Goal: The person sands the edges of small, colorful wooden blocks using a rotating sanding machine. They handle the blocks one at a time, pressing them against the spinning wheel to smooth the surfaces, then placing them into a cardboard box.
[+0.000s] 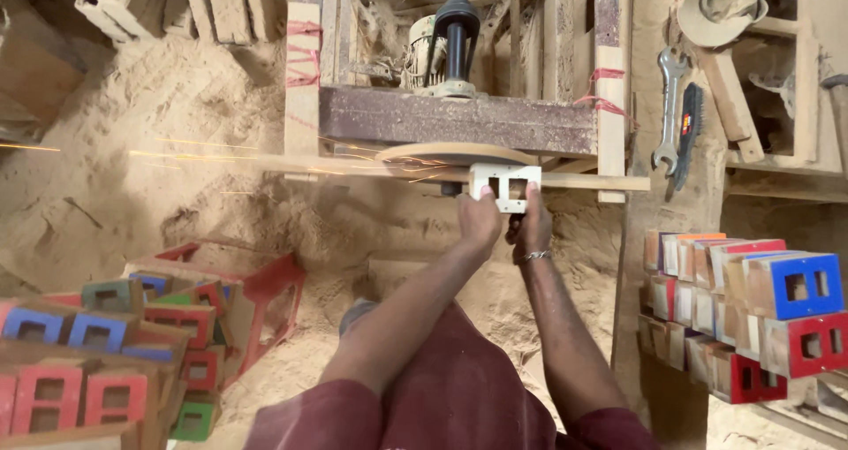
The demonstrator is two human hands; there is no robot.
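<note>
Both hands, the left hand (480, 222) and the right hand (532, 225), clamp a pale wooden frame block (504, 185) at frame centre, pressing its edge against the spinning sanding disc (455, 154) so it grinds evenly; sparks (203, 157) stream leftward over the sawdust heap (177, 114). Painted blocks (106, 344) pile at lower left; more stacked blocks (751, 309) stand at right, within reach.

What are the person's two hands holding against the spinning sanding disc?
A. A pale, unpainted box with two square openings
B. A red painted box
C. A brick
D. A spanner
A: both the left hand and right hand grip the pale box with two square openings, pressed at the disc, with sparks flying left.
</note>
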